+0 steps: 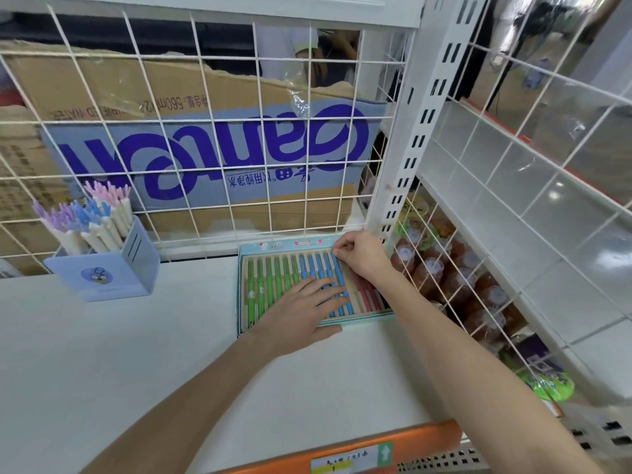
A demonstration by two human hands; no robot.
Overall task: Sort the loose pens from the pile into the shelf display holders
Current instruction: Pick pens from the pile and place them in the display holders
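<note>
Hands work at the display tray [355, 319], which lies flat on the white shelf [102, 354] at 1 o'clock. The left hand [301, 302] rests spread across the blue pens [316, 266], pressing them level. Beyond it, the right hand [362, 256] pinches the far end of the rightmost blue pen [339, 273], beside the red pens [367, 297]. Pens judged light, rigid, smooth, prone to rolling; grip at the ends. At 10 o'clock, a blue holder [109, 271] stands filled with pastel pens [85, 217].

Both hands [304, 302] [359, 256] rest on tray's [243, 268] pens [273, 282].
</note>
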